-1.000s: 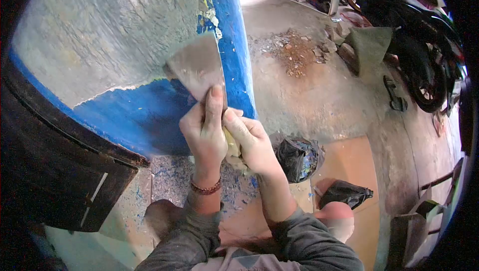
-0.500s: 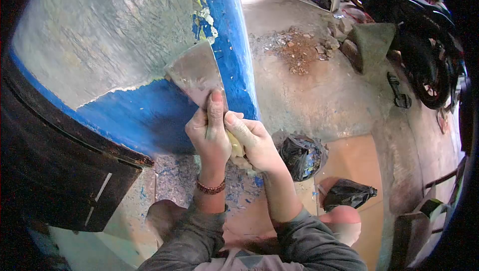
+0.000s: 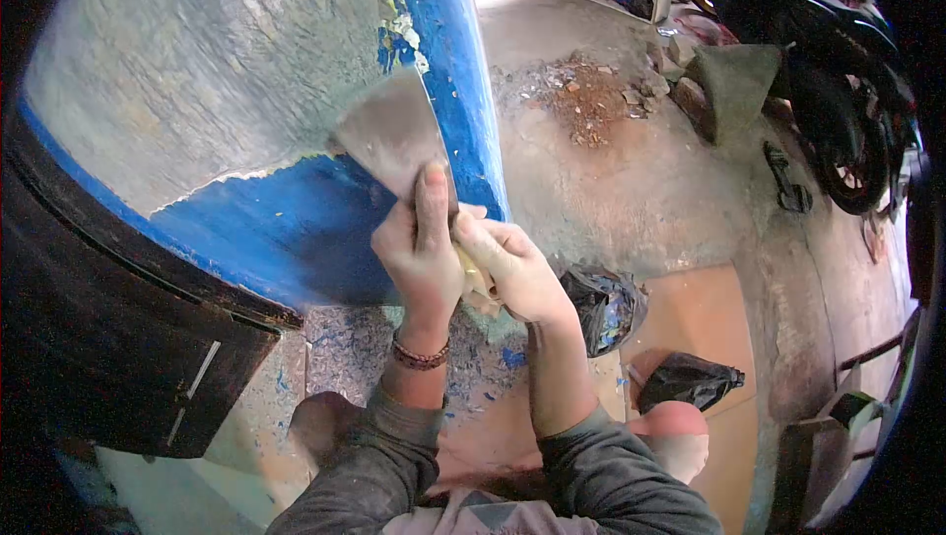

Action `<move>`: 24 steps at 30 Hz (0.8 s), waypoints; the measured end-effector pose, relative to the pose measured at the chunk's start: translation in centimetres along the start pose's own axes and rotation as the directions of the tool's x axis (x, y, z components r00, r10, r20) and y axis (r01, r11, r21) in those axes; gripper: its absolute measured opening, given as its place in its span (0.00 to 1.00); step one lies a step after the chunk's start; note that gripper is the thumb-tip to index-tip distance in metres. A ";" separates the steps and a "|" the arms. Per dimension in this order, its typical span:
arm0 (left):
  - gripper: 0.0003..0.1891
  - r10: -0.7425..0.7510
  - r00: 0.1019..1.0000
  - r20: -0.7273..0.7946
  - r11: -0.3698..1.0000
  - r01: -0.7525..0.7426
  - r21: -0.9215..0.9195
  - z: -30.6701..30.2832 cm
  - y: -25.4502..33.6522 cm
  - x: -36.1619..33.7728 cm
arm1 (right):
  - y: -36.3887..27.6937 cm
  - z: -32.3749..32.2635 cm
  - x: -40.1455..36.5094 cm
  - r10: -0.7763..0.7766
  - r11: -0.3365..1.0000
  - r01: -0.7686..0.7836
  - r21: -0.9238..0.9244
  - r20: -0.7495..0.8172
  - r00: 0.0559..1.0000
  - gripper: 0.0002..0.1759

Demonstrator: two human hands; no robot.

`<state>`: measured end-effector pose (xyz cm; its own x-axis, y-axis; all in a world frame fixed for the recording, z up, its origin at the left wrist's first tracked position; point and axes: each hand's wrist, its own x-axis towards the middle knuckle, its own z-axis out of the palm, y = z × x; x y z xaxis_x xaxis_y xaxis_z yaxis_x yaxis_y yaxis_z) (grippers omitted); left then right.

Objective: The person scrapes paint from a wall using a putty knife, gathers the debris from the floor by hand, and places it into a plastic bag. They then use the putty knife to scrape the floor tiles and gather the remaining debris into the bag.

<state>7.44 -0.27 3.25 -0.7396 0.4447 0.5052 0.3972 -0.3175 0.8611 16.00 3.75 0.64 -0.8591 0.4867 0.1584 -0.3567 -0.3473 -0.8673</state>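
Both of my hands grip one wide putty knife (image 3: 392,131), its metal blade pointing up and away from me against the wall (image 3: 222,52). My left hand (image 3: 419,249) is closed on it, the thumb pressed along the base of the blade. Wrapped round the pale yellowish handle (image 3: 471,274) is my right hand (image 3: 507,269), just to the right and lower. The blade lies where bare grey plaster meets blue paint (image 3: 296,234). Above its tip runs a strip of flaking blue and whitish paint (image 3: 399,28).
Paint chips (image 3: 350,358) litter the floor below the wall. Two black plastic bags (image 3: 601,303) lie to the right, one holding blue scraps. A dark cabinet (image 3: 128,318) stands at left. Rubble (image 3: 586,97), a sandal (image 3: 785,178) and a motorcycle (image 3: 838,72) are farther right.
My hands and the putty knife have shifted slightly up and to the right. The blade's tip sits a little higher along the flaking edge, and the grip is unchanged.
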 end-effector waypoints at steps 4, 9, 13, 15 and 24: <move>0.23 -0.019 1.000 0.011 1.000 0.019 -0.002 -0.3 -1.0 -0.8 | 2.1 -0.5 -0.2 -0.161 0.983 0.161 -0.085 0.010 0.987 0.20; 0.23 0.011 1.000 0.013 0.999 -0.010 -0.044 0.0 -0.2 -0.6 | 1.4 0.4 -0.5 -0.188 0.980 0.182 -0.083 -0.075 0.979 0.19; 0.19 0.033 0.999 0.009 0.999 -0.033 -0.041 -0.1 0.1 -0.6 | 0.5 0.8 -0.7 -0.079 0.994 0.070 -0.082 -0.116 0.990 0.20; 0.19 -0.017 1.000 -0.004 0.997 0.017 -0.072 0.2 0.2 -0.5 | 0.5 0.8 -0.4 -0.109 0.982 0.079 -0.174 -0.167 0.980 0.19; 0.23 -0.005 1.000 0.011 0.993 0.006 -0.114 0.7 2.5 2.0 | -2.6 2.4 0.6 -0.306 0.916 0.237 -0.324 -0.184 0.934 0.17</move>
<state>7.34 0.41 6.42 -0.7353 0.4558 0.5017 0.3281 -0.4083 0.8518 15.53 3.03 4.09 -0.6257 0.7082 0.3270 -0.4108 0.0572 -0.9099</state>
